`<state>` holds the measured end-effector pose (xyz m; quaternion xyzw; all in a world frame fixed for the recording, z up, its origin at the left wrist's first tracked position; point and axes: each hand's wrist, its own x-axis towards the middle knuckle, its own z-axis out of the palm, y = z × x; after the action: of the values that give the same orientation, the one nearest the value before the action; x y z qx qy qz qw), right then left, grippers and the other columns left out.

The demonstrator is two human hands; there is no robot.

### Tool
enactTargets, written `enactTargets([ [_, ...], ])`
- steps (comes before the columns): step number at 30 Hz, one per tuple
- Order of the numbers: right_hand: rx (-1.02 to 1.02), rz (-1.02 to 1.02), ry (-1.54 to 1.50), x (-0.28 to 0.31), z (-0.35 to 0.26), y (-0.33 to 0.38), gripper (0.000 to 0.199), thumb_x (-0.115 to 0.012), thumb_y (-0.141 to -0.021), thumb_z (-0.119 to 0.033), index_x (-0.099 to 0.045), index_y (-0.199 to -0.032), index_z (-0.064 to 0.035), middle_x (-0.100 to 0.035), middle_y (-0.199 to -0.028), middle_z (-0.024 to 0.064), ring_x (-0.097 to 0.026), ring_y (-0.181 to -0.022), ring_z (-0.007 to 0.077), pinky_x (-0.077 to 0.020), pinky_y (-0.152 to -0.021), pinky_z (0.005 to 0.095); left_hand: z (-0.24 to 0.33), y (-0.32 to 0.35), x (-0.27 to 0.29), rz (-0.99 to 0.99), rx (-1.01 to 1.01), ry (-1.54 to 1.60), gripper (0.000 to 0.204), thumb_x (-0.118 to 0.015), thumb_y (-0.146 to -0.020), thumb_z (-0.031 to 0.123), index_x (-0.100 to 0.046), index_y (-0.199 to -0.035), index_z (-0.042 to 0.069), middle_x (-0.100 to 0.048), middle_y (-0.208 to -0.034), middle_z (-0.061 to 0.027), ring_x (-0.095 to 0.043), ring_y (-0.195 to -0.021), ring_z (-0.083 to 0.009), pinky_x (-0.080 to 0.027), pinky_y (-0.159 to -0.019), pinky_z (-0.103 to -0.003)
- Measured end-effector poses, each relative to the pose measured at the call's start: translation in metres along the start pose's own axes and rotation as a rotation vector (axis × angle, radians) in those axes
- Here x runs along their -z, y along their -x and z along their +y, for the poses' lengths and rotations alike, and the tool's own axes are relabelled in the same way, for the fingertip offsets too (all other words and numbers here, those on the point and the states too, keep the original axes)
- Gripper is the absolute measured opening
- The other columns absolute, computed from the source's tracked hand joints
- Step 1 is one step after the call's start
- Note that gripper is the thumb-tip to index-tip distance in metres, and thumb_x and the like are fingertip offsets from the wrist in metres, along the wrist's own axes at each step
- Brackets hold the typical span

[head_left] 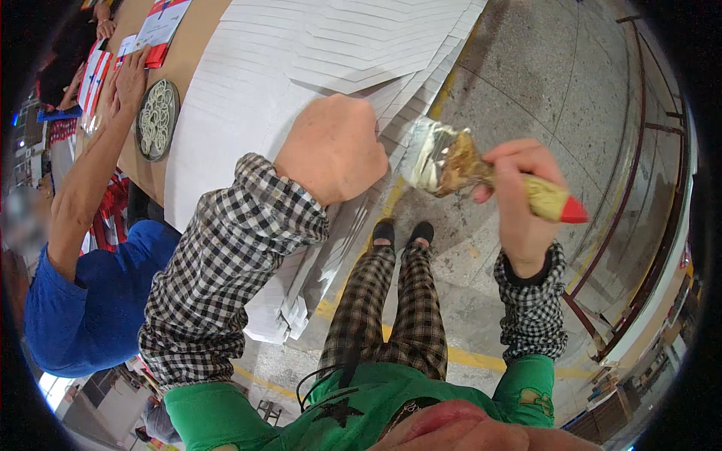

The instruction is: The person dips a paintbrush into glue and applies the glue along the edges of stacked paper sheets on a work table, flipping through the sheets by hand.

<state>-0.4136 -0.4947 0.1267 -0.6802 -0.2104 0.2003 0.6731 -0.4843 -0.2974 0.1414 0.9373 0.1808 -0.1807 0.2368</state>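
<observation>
My right hand (526, 195) grips a wide paintbrush (547, 197) with a worn yellow handle and a red tip. The brush's bristle end is coated in something white and shiny and points left, toward the sheet edges. My left hand (335, 146) is closed in a fist on a large stack of white paper sheets (226, 113). Its fingers curl underneath, so anything in them is hidden. The sheets lie fanned out, their edges overlapping in steps along the table's right side. Between the brush and my left hand there is a small gap.
On the brown table (197, 37) sits a round dark dish of pale rubber bands (156, 120). A co-worker in a blue sleeve (105, 301) reaches past it toward red-and-white printed booklets (162, 30). Another person's hand (105, 28) shows beyond. A dark metal rail (639, 150) stands at the right.
</observation>
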Motion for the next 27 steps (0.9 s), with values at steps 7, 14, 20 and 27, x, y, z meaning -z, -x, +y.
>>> enactTargets([
  [7, 0.081, -0.081, 0.098, -0.001, 0.006, 0.006, 0.006, -0.057, -0.082, -0.004, -0.054, -0.08, 0.0006, -0.056, -0.082, 0.0075, -0.054, -0.059, 0.0106, -0.0445, -0.054, 0.0228, 0.001, 0.001, -0.002, 0.014, -0.01, -0.016, 0.016, -0.056, -0.063, 0.006, -0.062, -0.064, -0.009, -0.056, -0.061, -0.0269, -0.059, -0.058, -0.0374, -0.05, -0.062, -0.041],
  [14, -0.004, 0.001, 0.01, 0.0, 0.008, -0.002, 0.007, -0.055, -0.084, -0.005, -0.053, -0.082, 0.0015, -0.056, -0.083, 0.0068, -0.056, -0.059, 0.0101, -0.0469, -0.053, 0.023, -0.001, -0.003, -0.004, 0.002, 0.005, 0.003, 0.023, -0.055, -0.068, 0.012, -0.058, -0.067, -0.011, -0.054, -0.067, -0.0295, -0.057, -0.066, -0.0415, -0.048, -0.066, -0.044],
  [20, -0.039, 0.033, 0.08, 0.003, 0.008, -0.021, 0.008, -0.052, -0.086, -0.006, -0.053, -0.081, 0.001, -0.057, -0.085, 0.0085, -0.056, -0.058, 0.011, -0.0479, -0.052, 0.0227, 0.001, -0.001, -0.003, 0.021, -0.013, -0.011, 0.023, -0.054, -0.068, 0.012, -0.058, -0.067, -0.011, -0.055, -0.067, -0.0297, -0.058, -0.066, -0.0415, -0.048, -0.066, -0.044],
  [27, 0.125, -0.125, 0.279, -0.001, 0.017, 0.004, 0.01, -0.051, -0.085, -0.006, -0.053, -0.08, 0.0022, -0.056, -0.085, 0.0105, -0.055, -0.06, 0.01, -0.0468, -0.052, 0.0216, 0.002, -0.003, -0.005, 0.022, -0.039, -0.002, 0.023, -0.053, -0.067, 0.011, -0.057, -0.064, -0.011, -0.054, -0.064, -0.0296, -0.057, -0.065, -0.0417, -0.047, -0.066, -0.045],
])
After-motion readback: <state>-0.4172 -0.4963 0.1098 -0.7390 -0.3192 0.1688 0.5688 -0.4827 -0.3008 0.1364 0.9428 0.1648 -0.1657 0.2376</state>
